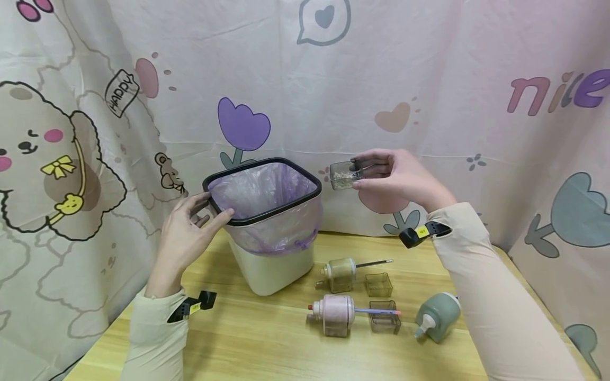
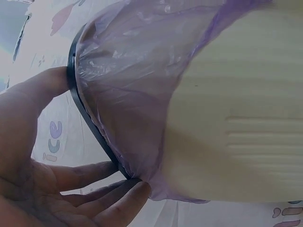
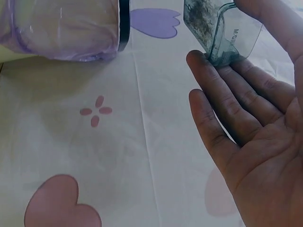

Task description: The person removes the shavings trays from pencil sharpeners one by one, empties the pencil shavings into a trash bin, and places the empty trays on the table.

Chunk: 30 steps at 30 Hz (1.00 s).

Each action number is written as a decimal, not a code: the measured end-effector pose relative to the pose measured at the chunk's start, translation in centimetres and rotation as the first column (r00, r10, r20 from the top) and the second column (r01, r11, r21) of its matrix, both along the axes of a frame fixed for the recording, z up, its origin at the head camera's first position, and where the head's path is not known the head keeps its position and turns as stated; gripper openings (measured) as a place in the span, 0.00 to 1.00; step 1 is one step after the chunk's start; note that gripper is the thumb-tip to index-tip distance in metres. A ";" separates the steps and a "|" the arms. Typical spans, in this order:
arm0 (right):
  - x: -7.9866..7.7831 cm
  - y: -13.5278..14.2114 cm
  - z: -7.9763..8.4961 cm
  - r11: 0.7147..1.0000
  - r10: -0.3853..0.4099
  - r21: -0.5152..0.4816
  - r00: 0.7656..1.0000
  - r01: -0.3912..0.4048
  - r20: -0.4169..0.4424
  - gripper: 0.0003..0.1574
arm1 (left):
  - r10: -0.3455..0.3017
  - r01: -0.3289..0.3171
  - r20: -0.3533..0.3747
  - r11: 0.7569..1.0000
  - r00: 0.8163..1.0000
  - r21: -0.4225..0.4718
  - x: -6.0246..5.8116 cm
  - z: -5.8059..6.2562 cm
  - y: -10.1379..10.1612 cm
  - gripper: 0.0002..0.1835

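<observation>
A white trash bin [image 1: 271,270] with a black rim [image 1: 276,214] stands on the table, lined with a purple translucent bag [image 1: 286,227]. My left hand [image 1: 188,233] grips the rim at its left corner, thumb on the near side; in the left wrist view its fingertips [image 2: 132,189] curl at the rim. Right of the bin and above the table, my right hand [image 1: 397,177] pinches a clear shavings box [image 1: 344,176] between thumb and fingers. Pale and dark shavings [image 3: 201,19] lie inside this box, which is level with the rim.
On the table [image 1: 257,338] lie a yellow pencil sharpener [image 1: 342,274] with a dark pencil, a pink sharpener [image 1: 337,315] with a blue pencil, and a green sharpener [image 1: 439,315]. Two more clear boxes [image 1: 378,286] sit among them. A printed curtain [image 1: 305,95] hangs behind.
</observation>
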State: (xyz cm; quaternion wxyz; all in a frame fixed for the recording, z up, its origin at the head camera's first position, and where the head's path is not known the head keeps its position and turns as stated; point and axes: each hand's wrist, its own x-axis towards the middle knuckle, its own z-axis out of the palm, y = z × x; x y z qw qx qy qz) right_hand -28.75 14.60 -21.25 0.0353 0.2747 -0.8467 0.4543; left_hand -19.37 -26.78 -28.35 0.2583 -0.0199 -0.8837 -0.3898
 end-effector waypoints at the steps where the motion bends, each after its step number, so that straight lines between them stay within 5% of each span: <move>1: 0.0 -0.3 0.1 1.000 0.003 -0.004 1.000 -0.003 -0.001 0.36 | -0.003 0.003 0.002 1.000 1.000 0.007 0.0 0.0 0.0 0.44; 30: -0.2 -6.8 0.6 0.994 0.074 -0.083 0.996 -0.078 -0.042 0.40 | -0.049 0.047 0.015 0.992 0.999 0.118 0.1 -0.5 0.1 0.45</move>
